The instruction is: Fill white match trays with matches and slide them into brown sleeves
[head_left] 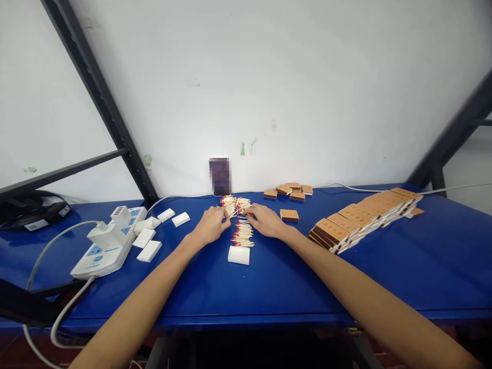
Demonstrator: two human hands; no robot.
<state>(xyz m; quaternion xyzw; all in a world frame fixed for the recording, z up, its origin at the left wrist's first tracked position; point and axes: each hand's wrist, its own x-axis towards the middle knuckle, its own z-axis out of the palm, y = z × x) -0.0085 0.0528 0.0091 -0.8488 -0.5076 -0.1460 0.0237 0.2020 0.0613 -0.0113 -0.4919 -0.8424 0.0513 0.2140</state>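
A heap of red-tipped matches [235, 204] lies on the blue table [269, 287] near the wall. A tidier bundle of matches [243, 234] lies just in front of it. My left hand [210, 224] and my right hand [265, 219] rest on either side of the heap, fingers curled and pinching at the sticks. A white inner matchbox tray [239, 254] sits in front of the bundle, between my forearms.
Several white trays [149, 239] lie left of my hands beside a white power strip [108, 241] with a plugged-in charger. A long row of brown matchboxes [361, 215] runs at the right; a few loose ones [289, 191] sit near the wall, one [289, 214] by my right hand.
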